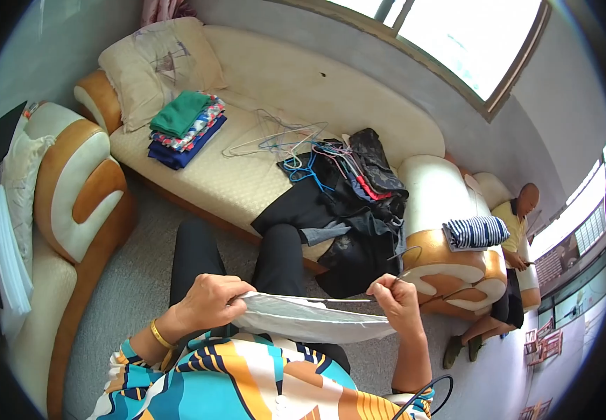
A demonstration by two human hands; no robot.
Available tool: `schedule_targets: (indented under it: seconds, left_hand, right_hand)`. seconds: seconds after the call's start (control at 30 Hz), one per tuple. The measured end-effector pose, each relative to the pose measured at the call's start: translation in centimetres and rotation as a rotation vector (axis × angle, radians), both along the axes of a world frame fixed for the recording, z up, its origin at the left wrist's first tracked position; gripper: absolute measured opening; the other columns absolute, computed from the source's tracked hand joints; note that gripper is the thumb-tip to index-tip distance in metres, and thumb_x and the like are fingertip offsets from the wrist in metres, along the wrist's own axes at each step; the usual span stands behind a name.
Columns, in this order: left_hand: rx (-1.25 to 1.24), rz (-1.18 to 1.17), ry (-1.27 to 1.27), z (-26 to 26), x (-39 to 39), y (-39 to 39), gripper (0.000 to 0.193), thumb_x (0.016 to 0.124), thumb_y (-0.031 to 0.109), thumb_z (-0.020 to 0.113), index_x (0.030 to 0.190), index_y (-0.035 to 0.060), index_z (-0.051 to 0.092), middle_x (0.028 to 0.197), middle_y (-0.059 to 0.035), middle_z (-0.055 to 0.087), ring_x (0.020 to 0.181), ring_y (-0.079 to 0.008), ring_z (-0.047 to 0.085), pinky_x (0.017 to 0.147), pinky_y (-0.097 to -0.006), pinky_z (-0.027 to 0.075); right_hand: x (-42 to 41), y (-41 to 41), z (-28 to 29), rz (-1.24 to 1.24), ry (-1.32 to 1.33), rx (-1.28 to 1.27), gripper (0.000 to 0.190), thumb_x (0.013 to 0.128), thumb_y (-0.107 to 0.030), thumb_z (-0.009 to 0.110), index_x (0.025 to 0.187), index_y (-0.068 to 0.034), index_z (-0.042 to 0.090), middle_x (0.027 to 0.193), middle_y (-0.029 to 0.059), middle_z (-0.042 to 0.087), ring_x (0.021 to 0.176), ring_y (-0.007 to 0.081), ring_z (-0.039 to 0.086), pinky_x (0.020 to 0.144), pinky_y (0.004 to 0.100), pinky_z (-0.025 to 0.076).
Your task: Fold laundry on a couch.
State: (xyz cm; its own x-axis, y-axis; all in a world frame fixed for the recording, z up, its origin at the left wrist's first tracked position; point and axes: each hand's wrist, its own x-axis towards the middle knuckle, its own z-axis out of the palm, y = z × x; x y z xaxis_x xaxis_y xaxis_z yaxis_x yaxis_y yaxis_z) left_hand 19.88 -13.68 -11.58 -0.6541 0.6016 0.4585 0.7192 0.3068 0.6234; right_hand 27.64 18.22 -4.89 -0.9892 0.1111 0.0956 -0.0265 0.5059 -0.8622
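My left hand (216, 299) pinches one end of a thin white cloth garment (313, 320) held in front of my lap. My right hand (400, 302) is closed on a wire clothes hanger (353, 300), whose straight bar runs along the garment's upper edge towards my left hand. The hanger's hook end rises above my right fist. On the sofa ahead lie dark clothes (355, 252), with several wire hangers (282, 139) heaped behind and on them. Further left is a folded stack with a green cloth (181, 114) on top, patterned and navy cloth beneath.
The cream sofa (214, 184) carries a pillow (161, 68) at its left end. A folded striped cloth (475, 232) rests on the right armrest. An armchair (80, 184) stands at the left. Another person (515, 236) is at the right, beyond the sofa, holding a small dark object.
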Motion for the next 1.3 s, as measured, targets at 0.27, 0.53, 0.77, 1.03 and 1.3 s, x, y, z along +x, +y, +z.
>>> schedule_targets:
  seconds: [0.27,0.53,0.77,1.03,1.3]
  left_hand:
    - [0.251,-0.338,-0.586,-2.3,1.1,-0.3,0.032,0.085,0.004,0.053,0.116,-0.0044,0.056,0.072,-0.0073,0.062,0.058,-0.0068,0.053,0.054,-0.0214,0.043]
    - [0.540,-0.242,-1.059,-2.6,0.3,-0.9,0.032,0.092,0.008,0.048,0.123,0.0015,0.052,0.081,-0.0014,0.063,0.054,0.0014,0.041,0.048,-0.0119,0.034]
    - [0.548,-0.107,-1.030,-3.6,-0.7,-1.7,0.027,0.089,0.004,0.045,0.111,0.0008,0.060,0.088,-0.0061,0.065,0.068,-0.0042,0.056,0.061,-0.0154,0.046]
    - [0.024,0.054,-0.665,-5.6,-0.5,-1.6,0.027,0.078,0.005,0.050,0.096,0.0034,0.068,0.077,-0.0061,0.066,0.065,-0.0066,0.057,0.060,-0.0209,0.045]
    - [-0.001,0.132,-0.549,-6.0,-2.2,-2.7,0.019,0.080,0.002,0.052,0.090,0.0018,0.068,0.078,-0.0077,0.064,0.066,-0.0127,0.058,0.057,-0.0220,0.043]
  right_hand:
    - [-0.7,1.9,-0.9,-0.024,-0.094,-0.166,0.015,0.087,-0.012,0.054,0.081,-0.001,0.061,0.057,-0.0098,0.039,0.049,-0.0008,0.030,0.043,0.0172,0.022]
    - [-1.3,3.9,-0.7,-0.238,0.180,-0.684,0.010,0.089,-0.012,0.048,0.088,-0.005,0.056,0.050,-0.0071,0.035,0.039,0.0013,0.027,0.035,0.0193,0.018]
    - [-5.0,8.8,-7.6,-0.528,0.134,-1.388,0.025,0.094,-0.033,0.044,0.089,-0.013,0.057,0.058,-0.0043,0.038,0.052,0.0093,0.039,0.054,0.0252,0.037]
    - [-21.6,8.5,-13.2,-0.423,-0.090,-1.572,0.043,0.096,-0.038,0.032,0.073,-0.009,0.053,0.058,-0.0001,0.046,0.051,0.0149,0.041,0.050,0.0276,0.038]
    - [-31.3,3.4,-9.2,-0.108,-0.061,-0.706,0.037,0.078,-0.021,0.064,0.110,-0.003,0.055,0.093,0.0070,0.059,0.084,0.0173,0.056,0.068,0.0308,0.043]
